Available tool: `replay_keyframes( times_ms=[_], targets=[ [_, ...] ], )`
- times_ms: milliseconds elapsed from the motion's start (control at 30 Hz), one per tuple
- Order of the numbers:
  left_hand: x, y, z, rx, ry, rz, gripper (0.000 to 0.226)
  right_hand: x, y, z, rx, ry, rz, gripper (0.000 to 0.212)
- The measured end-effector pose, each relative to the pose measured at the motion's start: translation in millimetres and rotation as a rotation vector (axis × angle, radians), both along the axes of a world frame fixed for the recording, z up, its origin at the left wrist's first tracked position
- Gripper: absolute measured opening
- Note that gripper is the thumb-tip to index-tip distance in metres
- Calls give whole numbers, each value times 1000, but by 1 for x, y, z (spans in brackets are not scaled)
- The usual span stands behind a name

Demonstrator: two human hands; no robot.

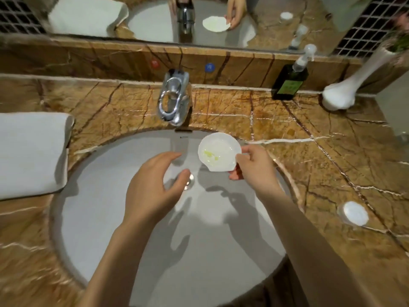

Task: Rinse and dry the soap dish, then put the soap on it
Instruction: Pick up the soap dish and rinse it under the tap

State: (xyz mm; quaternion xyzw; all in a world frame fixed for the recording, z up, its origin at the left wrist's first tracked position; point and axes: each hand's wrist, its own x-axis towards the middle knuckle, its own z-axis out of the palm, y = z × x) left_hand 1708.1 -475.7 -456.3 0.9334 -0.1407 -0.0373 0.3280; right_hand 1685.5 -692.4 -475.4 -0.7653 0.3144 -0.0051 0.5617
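My right hand (254, 167) pinches the right rim of a white shell-shaped soap dish (218, 151) and holds it over the far right part of the white sink (99, 207). Yellowish residue lies in the dish's hollow. My left hand (155, 189) hovers above the drain with its fingers apart and curved, holding nothing. The chrome tap (173, 98) stands behind the basin; no water stream shows. A round white soap (355, 213) rests on the marble counter (309, 120) to the right of the sink.
A folded white towel (31, 151) lies on the counter at the left. A dark pump bottle (290, 82) and a white vase (340, 94) stand at the back right. A mirror (276, 18) runs along the back wall.
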Motion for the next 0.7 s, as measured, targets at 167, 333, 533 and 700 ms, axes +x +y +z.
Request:
replay_keyframes(
  times_ms=[167,333,533,700],
  targets=[
    [-22,49,-4,72,0,12,54,-20,55,-7,-110,30,0,27],
    [-36,93,-2,50,5,29,56,-34,97,-8,-552,-52,170,25],
    [-43,127,0,59,22,21,53,-36,124,-2,-882,-174,341,14],
    [-46,143,0,53,33,31,53,-36,139,15,-1002,-233,369,21]
  ],
)
